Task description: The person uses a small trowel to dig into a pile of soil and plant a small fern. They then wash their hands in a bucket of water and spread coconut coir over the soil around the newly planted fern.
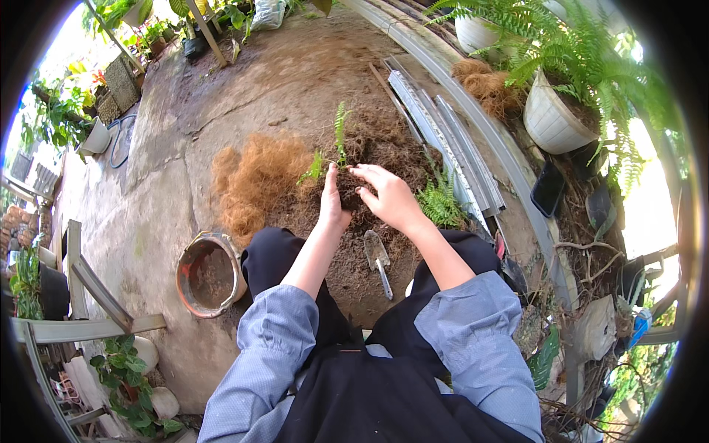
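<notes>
A small fern [340, 133] stands upright between my hands, its roots packed in a dark root ball [350, 194]. My left hand [332, 202] cups this clump from the left and below, thumb side up beside the stems. From the right, my right hand [389, 198] rests curled fingers on the soil near the fern's base. Under both hands spreads a heap of dark, fibrous soil [382, 138]. Between my knees a metal hand trowel [376, 252] lies on loose soil, blade pointing away from me. The underside of the clump is partly hidden by my left hand.
Brown coconut fibre [255, 183] is piled left of the soil. An open round pot [185, 282] stands by my left knee. Metal channels [443, 138] and cut fern fronds [440, 202] lie at right. Beyond are a dark phone [548, 189] and a white fern pot [554, 119].
</notes>
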The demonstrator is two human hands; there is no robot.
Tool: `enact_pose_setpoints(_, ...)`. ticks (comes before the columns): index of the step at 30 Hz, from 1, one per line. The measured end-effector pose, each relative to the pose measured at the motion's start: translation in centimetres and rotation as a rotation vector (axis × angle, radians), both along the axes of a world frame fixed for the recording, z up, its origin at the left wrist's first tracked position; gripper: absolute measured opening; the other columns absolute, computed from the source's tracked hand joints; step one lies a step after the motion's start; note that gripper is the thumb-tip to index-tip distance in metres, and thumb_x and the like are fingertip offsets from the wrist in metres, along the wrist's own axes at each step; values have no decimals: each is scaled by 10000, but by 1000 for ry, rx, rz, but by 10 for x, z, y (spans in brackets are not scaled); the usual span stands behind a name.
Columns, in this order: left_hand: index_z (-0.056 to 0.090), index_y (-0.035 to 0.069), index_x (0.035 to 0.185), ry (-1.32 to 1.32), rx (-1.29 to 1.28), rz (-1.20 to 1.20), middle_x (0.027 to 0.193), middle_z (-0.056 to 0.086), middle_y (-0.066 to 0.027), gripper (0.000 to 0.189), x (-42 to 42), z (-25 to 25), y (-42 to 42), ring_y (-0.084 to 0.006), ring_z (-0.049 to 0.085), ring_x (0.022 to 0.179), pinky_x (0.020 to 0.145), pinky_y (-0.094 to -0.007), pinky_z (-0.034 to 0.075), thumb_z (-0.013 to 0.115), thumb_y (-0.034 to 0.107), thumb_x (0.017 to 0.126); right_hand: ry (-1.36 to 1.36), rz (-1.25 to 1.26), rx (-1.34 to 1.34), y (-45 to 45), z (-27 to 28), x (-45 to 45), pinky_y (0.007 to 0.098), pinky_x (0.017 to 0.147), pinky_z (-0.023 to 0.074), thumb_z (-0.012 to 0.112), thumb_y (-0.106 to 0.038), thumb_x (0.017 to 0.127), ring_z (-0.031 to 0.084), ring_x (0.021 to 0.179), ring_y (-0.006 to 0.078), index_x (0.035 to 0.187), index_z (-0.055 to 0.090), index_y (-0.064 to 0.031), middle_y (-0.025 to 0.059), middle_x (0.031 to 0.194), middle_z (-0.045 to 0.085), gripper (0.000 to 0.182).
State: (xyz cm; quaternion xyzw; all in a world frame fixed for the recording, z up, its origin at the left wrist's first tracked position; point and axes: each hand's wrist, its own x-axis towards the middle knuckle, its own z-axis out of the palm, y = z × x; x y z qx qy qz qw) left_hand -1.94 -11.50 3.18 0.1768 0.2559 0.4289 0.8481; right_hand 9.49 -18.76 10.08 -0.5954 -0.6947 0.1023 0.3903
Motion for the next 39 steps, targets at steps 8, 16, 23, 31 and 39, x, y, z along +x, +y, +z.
enact_pose_setpoints(8,537,112,1017,-26,58,163,869,582,-58,308,1,-7,12,-196,576,803,714,-359,488,561,379,865,128,22,-298,-8,11,7,353,728,501,665,-152,700,642,792,257,900,639,-71,102,846,657,217)
enact_pose_setpoints(16,528,96,1042,5,69,213,872,585,-58,257,2,-7,15,-185,586,810,731,-367,519,634,185,826,40,53,-378,-10,12,2,320,731,502,659,-161,696,653,786,229,916,653,-78,109,847,669,236)
enact_pose_setpoints(23,516,75,1056,-94,26,228,868,593,-60,260,-1,2,12,-200,588,816,730,-373,517,614,159,831,-34,-36,-377,-6,5,2,319,696,505,662,-162,683,649,742,239,898,646,-68,104,814,667,235)
enact_pose_setpoints(31,528,70,1056,-223,81,129,966,595,-116,288,-7,23,10,-247,578,940,836,-412,482,503,297,881,103,-90,-43,-1,18,4,355,789,483,618,-71,729,598,937,277,965,609,-66,113,1021,615,237)
enact_pose_setpoints(39,547,51,1064,-256,43,110,1018,617,-109,437,-11,35,5,-244,593,942,837,-394,475,389,425,901,64,39,74,0,18,-6,388,946,416,634,-211,803,495,1139,345,1239,508,-119,192,1259,490,463)
